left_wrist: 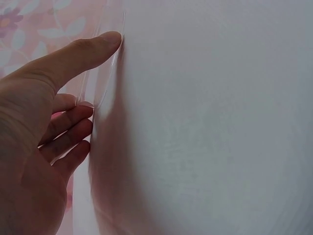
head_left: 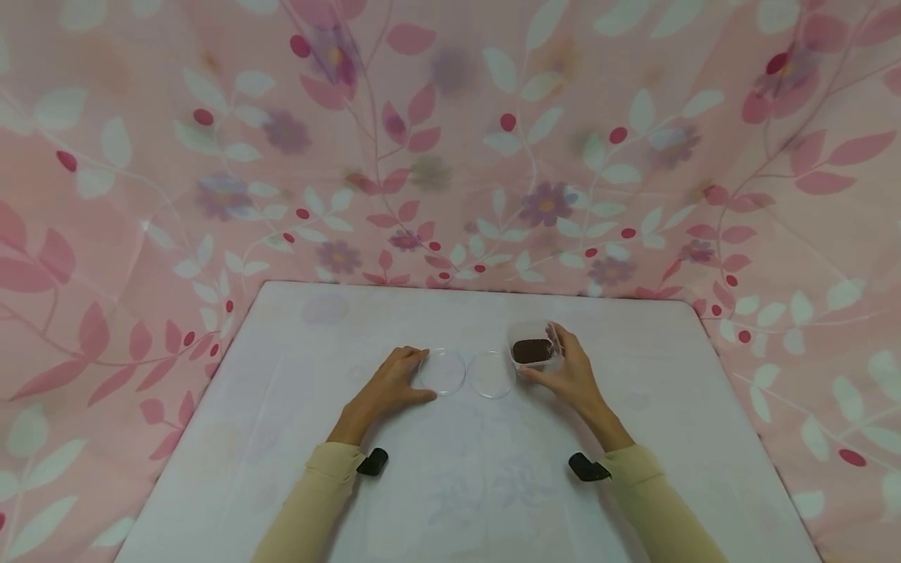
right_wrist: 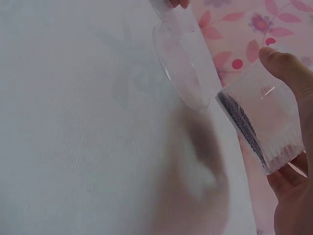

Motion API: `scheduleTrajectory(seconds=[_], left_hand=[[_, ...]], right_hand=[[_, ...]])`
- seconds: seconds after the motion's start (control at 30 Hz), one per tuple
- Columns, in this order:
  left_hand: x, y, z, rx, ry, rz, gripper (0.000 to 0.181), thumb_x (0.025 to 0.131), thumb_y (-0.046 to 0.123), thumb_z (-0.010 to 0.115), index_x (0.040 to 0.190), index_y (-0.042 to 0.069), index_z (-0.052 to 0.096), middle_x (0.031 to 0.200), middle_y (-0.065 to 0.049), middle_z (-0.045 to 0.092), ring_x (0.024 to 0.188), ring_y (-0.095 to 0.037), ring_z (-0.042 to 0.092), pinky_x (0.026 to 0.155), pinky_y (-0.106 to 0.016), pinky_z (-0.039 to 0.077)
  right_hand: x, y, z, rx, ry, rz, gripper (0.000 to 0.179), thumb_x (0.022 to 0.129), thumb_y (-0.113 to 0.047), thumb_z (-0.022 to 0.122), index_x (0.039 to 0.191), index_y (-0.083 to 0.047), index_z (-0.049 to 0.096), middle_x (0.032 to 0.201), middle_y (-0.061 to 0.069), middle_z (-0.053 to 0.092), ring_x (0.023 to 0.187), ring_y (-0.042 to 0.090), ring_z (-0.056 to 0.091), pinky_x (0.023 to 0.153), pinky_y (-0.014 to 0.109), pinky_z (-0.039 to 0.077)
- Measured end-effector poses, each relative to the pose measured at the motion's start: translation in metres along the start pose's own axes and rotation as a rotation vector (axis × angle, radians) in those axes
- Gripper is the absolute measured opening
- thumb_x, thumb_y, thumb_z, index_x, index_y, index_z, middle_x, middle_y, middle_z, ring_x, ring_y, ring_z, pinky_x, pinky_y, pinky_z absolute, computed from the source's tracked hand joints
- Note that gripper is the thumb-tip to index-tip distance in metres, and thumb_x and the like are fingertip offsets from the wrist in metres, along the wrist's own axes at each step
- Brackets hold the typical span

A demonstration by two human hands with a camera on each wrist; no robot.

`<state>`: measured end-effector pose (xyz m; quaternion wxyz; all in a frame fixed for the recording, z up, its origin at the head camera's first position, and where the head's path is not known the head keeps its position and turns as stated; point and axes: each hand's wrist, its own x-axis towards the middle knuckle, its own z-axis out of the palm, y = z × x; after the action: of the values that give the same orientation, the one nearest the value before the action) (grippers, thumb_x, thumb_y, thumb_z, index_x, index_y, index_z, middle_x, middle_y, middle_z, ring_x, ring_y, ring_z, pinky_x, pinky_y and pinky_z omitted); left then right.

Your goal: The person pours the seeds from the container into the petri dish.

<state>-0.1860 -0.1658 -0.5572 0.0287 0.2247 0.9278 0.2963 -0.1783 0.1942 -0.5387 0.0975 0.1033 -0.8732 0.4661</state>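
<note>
My left hand (head_left: 394, 381) holds a clear round petri dish (head_left: 446, 374) at its left side, thumb on the near edge and fingers on the far edge. Beside it to the right lies a second clear round dish (head_left: 489, 375) on the table. A clear plastic box (right_wrist: 281, 100) is gripped in my right hand (head_left: 573, 379), thumb on one side and fingers on the other. Dark brown, grainy material (head_left: 532, 351) covers the bottom of the box. In the right wrist view the box stands off the tabletop, its shadow falling below it.
A white cloth covers the table (head_left: 486, 500), with faint printed marks near the front. Pink floral fabric (head_left: 450, 141) hangs behind and at both sides of the table. Dark wrist-camera mounts (head_left: 588, 467) sit at both sleeve cuffs.
</note>
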Motion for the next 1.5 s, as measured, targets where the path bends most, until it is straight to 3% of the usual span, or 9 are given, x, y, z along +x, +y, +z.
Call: scheduleTrajectory(seconds=[0.57,1.23,1.5], left_hand=[[0.001,-0.002,0.002,0.022,-0.003,-0.021,0.084,0.072,0.046,0.085,0.14,0.008,0.054,0.129,-0.006,0.059,0.123,-0.022,0.052,0.106,-0.041,0.045],[0.0,0.001,0.001,0.036,0.007,-0.018,0.083,0.072,0.045,0.085,0.139,0.007,0.055,0.129,-0.006,0.06,0.122,-0.021,0.052,0.107,-0.039,0.045],[0.001,0.002,0.0,0.043,-0.006,-0.023,0.084,0.073,0.047,0.084,0.14,0.007,0.054,0.129,-0.006,0.059,0.122,-0.021,0.051,0.107,-0.039,0.044]], right_hand=[[0.018,-0.026,0.015,-0.288,-0.046,-0.215,0.107,0.065,-0.041,0.09,0.149,-0.003,0.034,0.14,0.018,0.046,0.125,0.032,0.048,0.102,0.053,0.047],[0.033,-0.052,0.033,-0.433,-0.104,-0.452,0.104,0.061,-0.034,0.093,0.144,0.001,0.04,0.138,0.02,0.049,0.127,0.033,0.05,0.105,0.046,0.047],[0.03,-0.058,0.043,-0.479,-0.188,-0.433,0.105,0.064,-0.039,0.091,0.148,-0.005,0.036,0.141,0.016,0.044,0.129,0.03,0.048,0.104,0.044,0.049]])
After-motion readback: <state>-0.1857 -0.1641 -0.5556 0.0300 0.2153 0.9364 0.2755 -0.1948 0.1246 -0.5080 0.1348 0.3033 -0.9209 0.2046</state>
